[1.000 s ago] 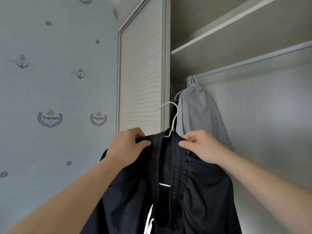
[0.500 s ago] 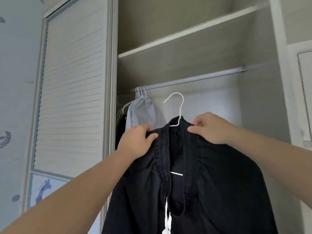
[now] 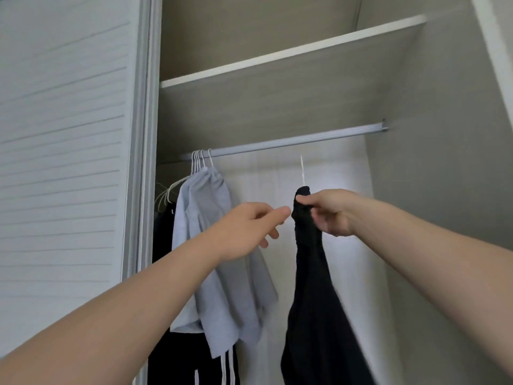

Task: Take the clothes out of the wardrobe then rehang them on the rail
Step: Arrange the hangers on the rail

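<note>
The black garment (image 3: 313, 301) is gripped at its bunched top by the right hand (image 3: 330, 212), fingers and thumb curled round the cloth just under the white hanger hook (image 3: 302, 169). The right forearm is stretched up and inward from the lower right. Nothing is held by the left hand (image 3: 249, 232): its fingers are loosely extended and the thumb is pointed at the garment, just beside it; contact cannot be made out. The left arm is raised from the lower left.

The hook is seen edge-on and is held below the rail (image 3: 291, 140), not on it, so the rehanging step is judged to be in hand. For the next move the hook would have to be lifted above the rail, turned across it and lowered on the bare stretch right of the grey garment (image 3: 219, 245), already hung at the left end.
</note>
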